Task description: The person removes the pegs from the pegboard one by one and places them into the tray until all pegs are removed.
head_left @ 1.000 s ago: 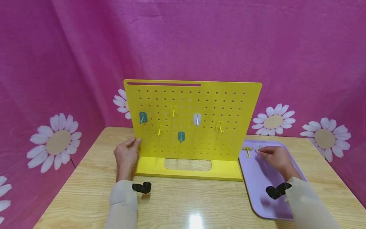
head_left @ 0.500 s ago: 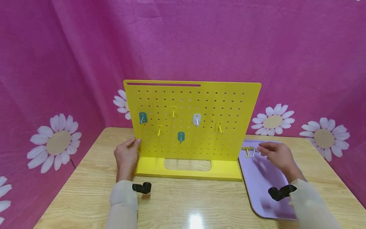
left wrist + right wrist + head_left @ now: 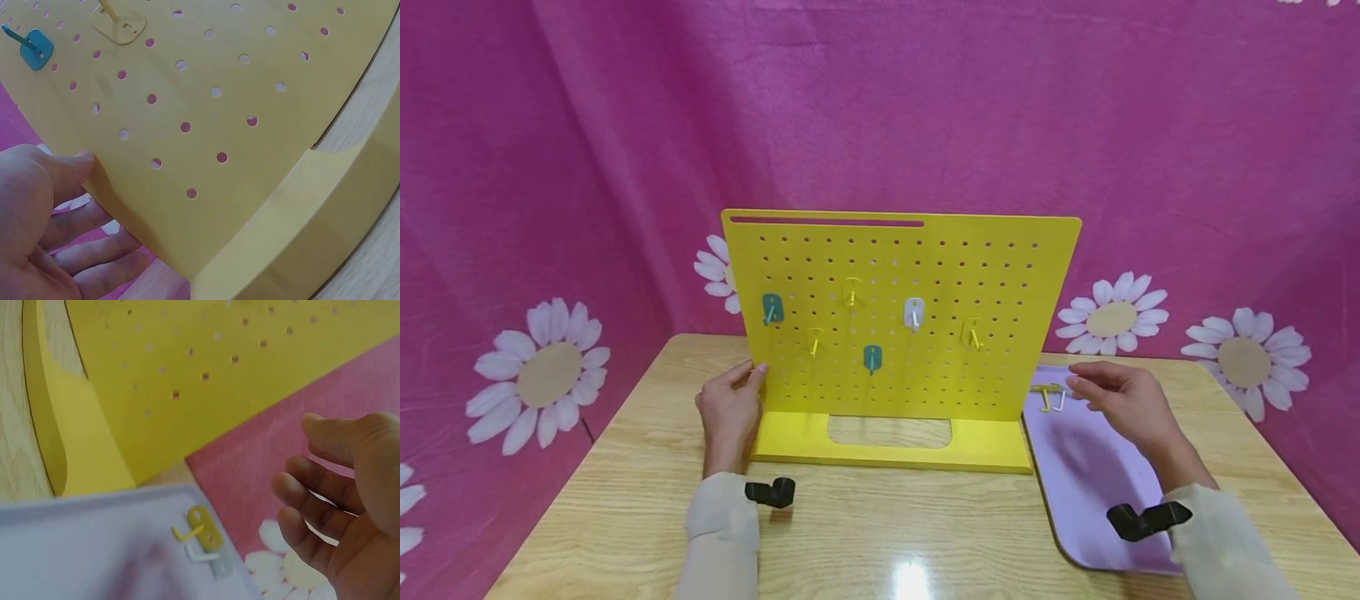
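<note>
My left hand [image 3: 730,406] holds the left edge of the yellow pegboard [image 3: 820,392], thumb in front and fingers behind. In the left wrist view, the thumb [image 3: 74,167] lies at the board's rim. Above the lilac tray [image 3: 1093,492] hovers my right hand [image 3: 1131,406], fingers loosely bent with nothing between them. Close by its fingertips, a yellow hook [image 3: 1046,397] and a white hook [image 3: 1061,398] lie side by side at the tray's far end. The right wrist view shows the white hook [image 3: 201,555] against the yellow hook [image 3: 203,528].
Several hooks hang on the board, among them a teal hook [image 3: 772,308], a white mounted hook [image 3: 913,313] and a yellow mounted hook [image 3: 972,333]. The board's base [image 3: 887,456] rests on the wooden table [image 3: 850,533]. A pink flowered cloth [image 3: 895,108] hangs behind.
My right hand has let go of the white hook, which now lies beside the yellow one in the tray. The hand has risen slightly. My left hand keeps its place on the board.
</note>
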Tool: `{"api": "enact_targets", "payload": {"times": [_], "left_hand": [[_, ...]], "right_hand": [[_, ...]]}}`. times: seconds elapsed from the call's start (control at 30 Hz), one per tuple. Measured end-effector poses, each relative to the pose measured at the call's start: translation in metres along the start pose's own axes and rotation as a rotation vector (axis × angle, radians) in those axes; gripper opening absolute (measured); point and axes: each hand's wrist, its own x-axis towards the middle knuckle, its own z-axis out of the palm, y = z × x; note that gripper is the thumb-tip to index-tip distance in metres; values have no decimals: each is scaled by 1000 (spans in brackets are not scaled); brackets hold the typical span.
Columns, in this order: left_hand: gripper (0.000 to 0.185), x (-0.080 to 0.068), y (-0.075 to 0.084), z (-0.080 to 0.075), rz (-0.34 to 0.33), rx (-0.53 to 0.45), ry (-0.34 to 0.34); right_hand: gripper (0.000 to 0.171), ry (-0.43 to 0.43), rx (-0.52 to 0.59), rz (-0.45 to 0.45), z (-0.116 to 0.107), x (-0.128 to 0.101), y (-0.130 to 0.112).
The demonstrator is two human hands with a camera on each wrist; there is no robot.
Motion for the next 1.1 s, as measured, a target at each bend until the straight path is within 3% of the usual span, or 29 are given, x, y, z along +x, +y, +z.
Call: {"api": "enact_targets", "payload": {"times": [0.27,0.57,1.1], "left_hand": [[40,-1,0,0,-14,-3,-1],[41,-1,1,0,-23,-10,-7],[44,-3,3,0,-34,-26,-9]], "right_hand": [[42,-2,3,-127,3,-4,-29],[34,-35,87,-209,15,-2,-56],[31,-70,199,-226,47,13,-87]]}}
